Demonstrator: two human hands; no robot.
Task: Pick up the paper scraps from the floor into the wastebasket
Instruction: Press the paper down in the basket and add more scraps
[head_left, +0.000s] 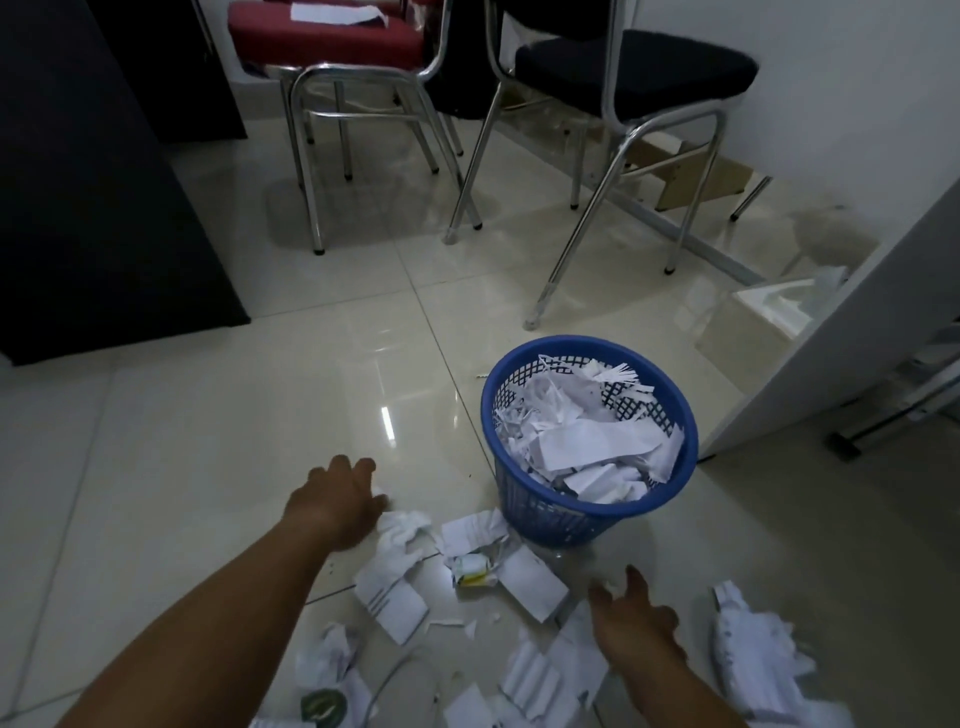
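Left hand (337, 501) and right hand (631, 621), both loose-fingered and empty, hover over paper scraps (530, 579) strewn on the tiled floor (208, 441) beside the heaped blue wastebasket (540, 519); sweeping the 2 hands together would likely gather most.

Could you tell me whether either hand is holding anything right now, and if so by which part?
Nothing is held: the left hand and right hand are both open over the torn white paper scraps beside the blue plastic mesh wastebasket.
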